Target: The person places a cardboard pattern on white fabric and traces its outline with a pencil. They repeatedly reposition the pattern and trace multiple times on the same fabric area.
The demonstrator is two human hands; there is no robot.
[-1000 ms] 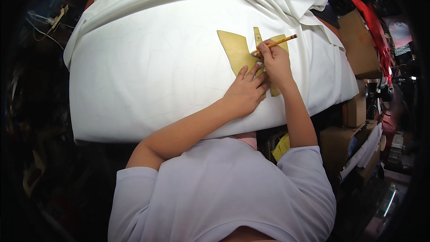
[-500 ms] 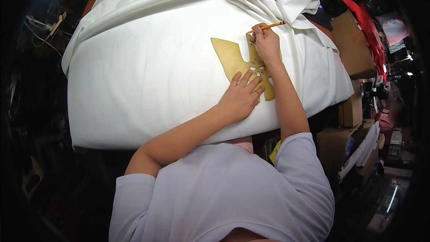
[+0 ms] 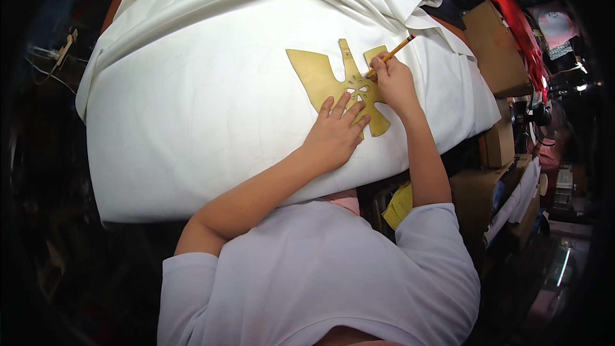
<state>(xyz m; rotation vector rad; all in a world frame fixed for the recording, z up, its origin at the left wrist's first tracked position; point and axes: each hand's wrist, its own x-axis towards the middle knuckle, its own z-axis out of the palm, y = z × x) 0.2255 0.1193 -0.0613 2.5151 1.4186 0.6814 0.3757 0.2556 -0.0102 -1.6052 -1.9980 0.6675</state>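
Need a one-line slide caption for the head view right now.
Left hand spread on a yellow cut-out piece lying on white fabric, right hand holding a pencil at its edge.

Observation: dress, noted from where I stand

Shirt (image 3: 320,269): white with a faint lavender cast; plain cloth, loose cut, soft creases across the body. Left sleeve (image 3: 189,285) and right sleeve (image 3: 428,230): short, wide, same pale cloth, each with a straight hem. Neckline (image 3: 320,330): rounded, edged by a band. Left hand (image 3: 333,133) and right hand (image 3: 395,83): bare. Pink fabric (image 3: 346,200) at the shirt's far edge; whether worn, cannot tell.
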